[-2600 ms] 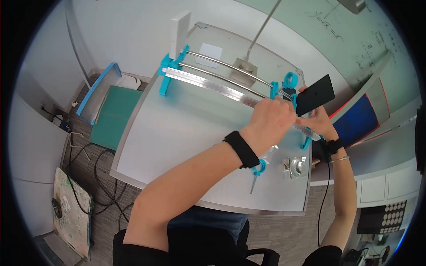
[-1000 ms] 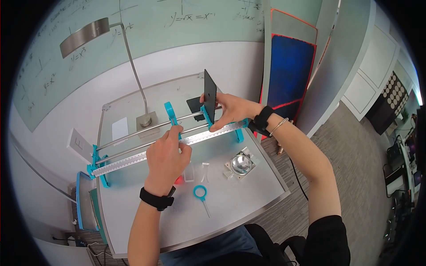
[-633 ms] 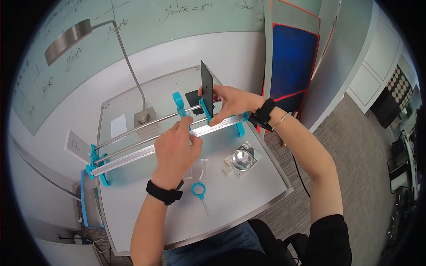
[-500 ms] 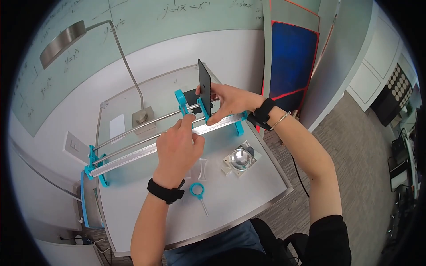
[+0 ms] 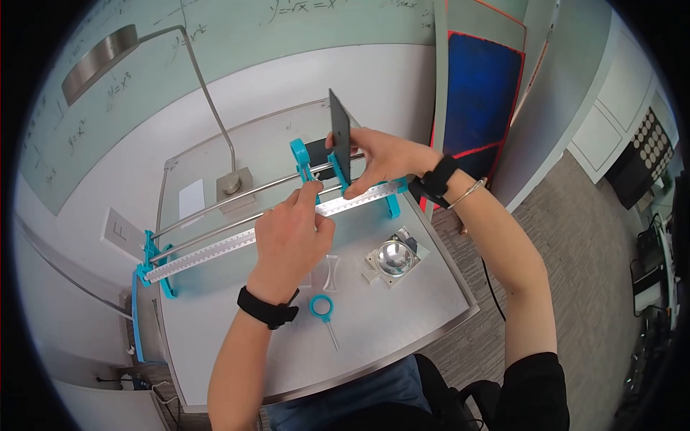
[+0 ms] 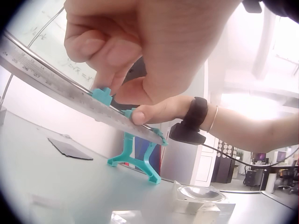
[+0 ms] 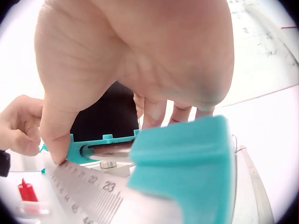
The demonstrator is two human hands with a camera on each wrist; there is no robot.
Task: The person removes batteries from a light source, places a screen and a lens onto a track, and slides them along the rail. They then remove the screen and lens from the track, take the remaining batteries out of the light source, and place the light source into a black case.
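Observation:
An optical bench with two metal rods [image 5: 215, 210] and a ruler [image 5: 208, 253] stretches across the table between teal end brackets [image 7: 182, 158]. My left hand [image 5: 291, 233] pinches the teal slider [image 6: 102, 96] under an upright teal ring holder [image 5: 299, 151] on the rods. Just right of it, a thin black plate [image 5: 340, 133] stands upright in another teal carrier [image 5: 338, 171]. My right hand [image 5: 392, 158] grips this carrier, thumb at the ruler side and fingers behind the plate. In the right wrist view the thumb presses the carrier's end, close over the ruler scale.
Toward the front lie a round silvery lens on a pale block [image 5: 394, 258], clear plastic pieces [image 5: 330, 273] and a teal ring on a stem [image 5: 321, 307]. A dark flat piece [image 5: 316, 152] lies behind the rods, with a lamp base [image 5: 234, 185] further left.
The head view has turned since the oldest frame. My left hand has slid the ring holder rightward along the rods, closer to the black plate. My right hand keeps its grip on the carrier.

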